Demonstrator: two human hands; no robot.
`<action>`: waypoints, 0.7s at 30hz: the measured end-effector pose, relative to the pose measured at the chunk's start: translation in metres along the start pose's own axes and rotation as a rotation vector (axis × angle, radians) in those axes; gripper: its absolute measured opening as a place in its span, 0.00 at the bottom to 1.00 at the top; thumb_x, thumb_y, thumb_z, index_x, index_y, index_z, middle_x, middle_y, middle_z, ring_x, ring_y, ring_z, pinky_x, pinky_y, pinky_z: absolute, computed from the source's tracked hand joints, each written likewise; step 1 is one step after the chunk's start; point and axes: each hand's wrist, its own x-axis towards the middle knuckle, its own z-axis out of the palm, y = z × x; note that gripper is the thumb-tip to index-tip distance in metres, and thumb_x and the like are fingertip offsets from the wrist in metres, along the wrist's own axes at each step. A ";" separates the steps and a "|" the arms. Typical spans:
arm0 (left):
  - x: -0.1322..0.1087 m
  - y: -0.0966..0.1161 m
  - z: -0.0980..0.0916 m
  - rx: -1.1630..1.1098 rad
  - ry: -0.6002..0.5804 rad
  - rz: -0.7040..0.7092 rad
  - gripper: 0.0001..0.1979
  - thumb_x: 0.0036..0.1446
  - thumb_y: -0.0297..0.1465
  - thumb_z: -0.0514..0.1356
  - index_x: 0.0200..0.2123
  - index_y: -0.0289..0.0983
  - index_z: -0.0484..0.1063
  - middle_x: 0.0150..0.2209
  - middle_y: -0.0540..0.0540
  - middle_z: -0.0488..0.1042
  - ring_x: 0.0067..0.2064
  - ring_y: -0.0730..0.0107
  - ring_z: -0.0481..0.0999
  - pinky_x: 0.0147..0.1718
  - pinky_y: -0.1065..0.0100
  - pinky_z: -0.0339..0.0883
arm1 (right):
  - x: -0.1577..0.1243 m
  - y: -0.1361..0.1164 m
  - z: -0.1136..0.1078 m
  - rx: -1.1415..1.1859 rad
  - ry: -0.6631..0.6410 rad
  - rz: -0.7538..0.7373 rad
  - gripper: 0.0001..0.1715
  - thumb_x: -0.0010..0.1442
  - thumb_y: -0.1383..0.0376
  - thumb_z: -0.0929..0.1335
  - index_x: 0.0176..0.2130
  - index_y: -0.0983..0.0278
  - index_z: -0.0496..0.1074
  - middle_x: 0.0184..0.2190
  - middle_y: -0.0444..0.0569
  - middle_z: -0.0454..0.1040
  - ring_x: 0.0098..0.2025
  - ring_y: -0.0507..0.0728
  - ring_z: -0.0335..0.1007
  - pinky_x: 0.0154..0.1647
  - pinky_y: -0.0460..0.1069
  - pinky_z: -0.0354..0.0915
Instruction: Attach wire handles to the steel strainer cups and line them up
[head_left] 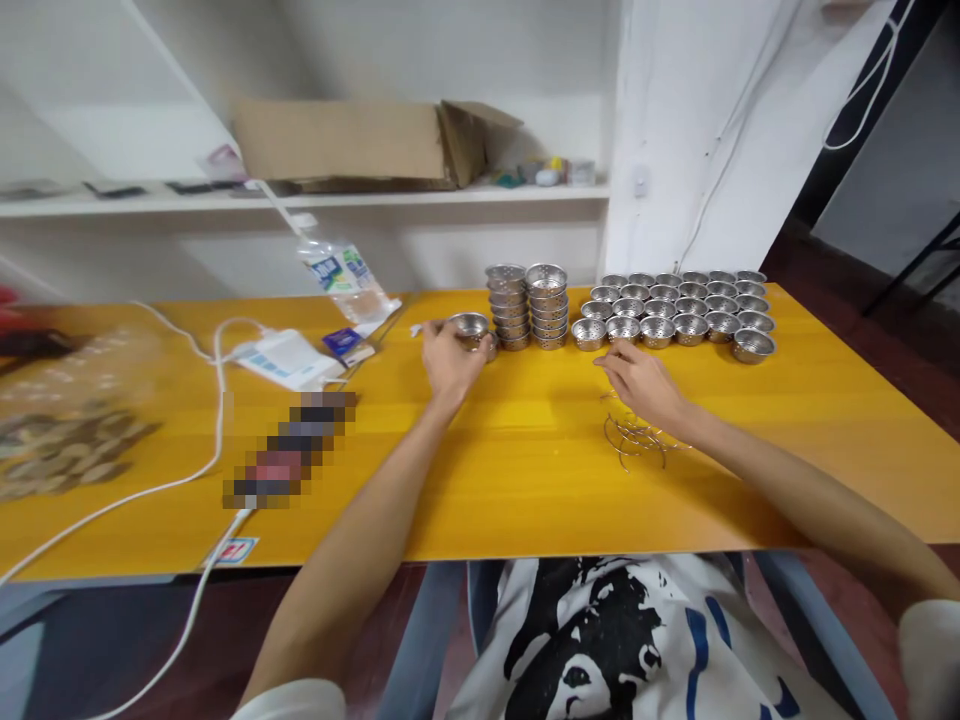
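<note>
My left hand (452, 362) is closed around a small perforated metal cup (470, 324), thumb on its right side and fingers on its left. Just to the right of it stand two stacks of the same cups, a left stack (508, 300) and a right stack (547, 300). My right hand (637, 382) has its thumb and fingers pinched together, in front of several rows of single cups (658, 330). Whatever is between those fingertips is too small to make out. Thin curved metal wires (636, 442) lie in a loose pile under the right hand.
On the left of the yellow table (510, 480) are a plastic bottle (343, 272), a white box-like device (285, 358), white cables (220, 400) and a pixelated object (289, 450). A bag of round brownish pieces (71, 450) lies far left. A cardboard box (341, 145) sits on the shelf.
</note>
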 end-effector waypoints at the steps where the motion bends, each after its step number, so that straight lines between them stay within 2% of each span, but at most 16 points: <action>1: -0.001 0.004 -0.002 -0.049 0.064 0.042 0.16 0.54 0.35 0.72 0.33 0.39 0.67 0.52 0.38 0.72 0.58 0.49 0.74 0.63 0.48 0.69 | -0.002 0.005 0.000 0.095 0.063 0.025 0.20 0.76 0.69 0.62 0.53 0.66 0.83 0.46 0.57 0.79 0.38 0.57 0.75 0.41 0.51 0.67; 3: -0.008 0.019 -0.005 -0.191 0.167 0.133 0.19 0.53 0.34 0.73 0.36 0.39 0.64 0.53 0.40 0.71 0.60 0.50 0.73 0.61 0.50 0.70 | -0.007 0.013 -0.003 0.260 0.176 0.069 0.17 0.75 0.67 0.65 0.49 0.64 0.84 0.40 0.53 0.79 0.33 0.54 0.72 0.38 0.50 0.66; 5: -0.026 0.039 -0.004 -0.399 0.146 0.224 0.25 0.50 0.36 0.75 0.42 0.40 0.64 0.54 0.42 0.71 0.60 0.53 0.74 0.56 0.55 0.74 | -0.012 0.015 -0.010 0.379 0.265 0.069 0.15 0.75 0.63 0.68 0.46 0.63 0.85 0.36 0.50 0.79 0.30 0.53 0.69 0.35 0.49 0.64; 7: -0.055 0.064 0.000 -0.629 -0.018 0.286 0.32 0.50 0.39 0.77 0.51 0.42 0.63 0.55 0.43 0.72 0.57 0.57 0.77 0.54 0.59 0.74 | -0.018 0.013 -0.019 0.468 0.343 0.048 0.13 0.74 0.58 0.71 0.44 0.61 0.85 0.32 0.47 0.79 0.28 0.52 0.69 0.33 0.49 0.64; 9: -0.090 0.086 0.003 -0.769 -0.182 0.338 0.36 0.49 0.41 0.78 0.55 0.43 0.63 0.55 0.42 0.73 0.58 0.57 0.78 0.55 0.59 0.74 | -0.023 0.008 -0.028 0.535 0.405 0.027 0.14 0.72 0.54 0.73 0.43 0.60 0.86 0.30 0.45 0.79 0.27 0.52 0.69 0.32 0.49 0.65; 11: -0.121 0.103 0.005 -0.806 -0.327 0.372 0.38 0.49 0.41 0.79 0.58 0.43 0.64 0.56 0.42 0.75 0.57 0.56 0.79 0.56 0.57 0.75 | -0.027 0.004 -0.034 0.575 0.440 0.005 0.15 0.71 0.52 0.74 0.42 0.60 0.86 0.30 0.45 0.80 0.27 0.51 0.70 0.32 0.48 0.66; 13: -0.142 0.113 0.004 -0.797 -0.409 0.392 0.39 0.49 0.39 0.79 0.60 0.44 0.64 0.56 0.41 0.75 0.57 0.56 0.80 0.56 0.56 0.74 | -0.029 0.002 -0.037 0.596 0.427 -0.025 0.17 0.72 0.51 0.74 0.41 0.60 0.86 0.30 0.46 0.81 0.28 0.51 0.71 0.33 0.49 0.66; 16: -0.151 0.115 0.002 -0.809 -0.452 0.396 0.40 0.49 0.37 0.80 0.61 0.43 0.65 0.57 0.41 0.76 0.57 0.55 0.80 0.57 0.53 0.74 | -0.030 0.003 -0.039 0.605 0.372 -0.069 0.19 0.72 0.49 0.73 0.40 0.61 0.86 0.30 0.46 0.81 0.29 0.51 0.71 0.32 0.48 0.66; 21: -0.141 0.109 0.003 -0.929 -0.546 0.332 0.40 0.48 0.40 0.81 0.60 0.43 0.66 0.56 0.40 0.78 0.58 0.54 0.80 0.59 0.52 0.74 | -0.030 0.006 -0.041 0.541 0.378 -0.125 0.19 0.72 0.51 0.73 0.39 0.62 0.86 0.27 0.45 0.79 0.26 0.49 0.66 0.29 0.47 0.61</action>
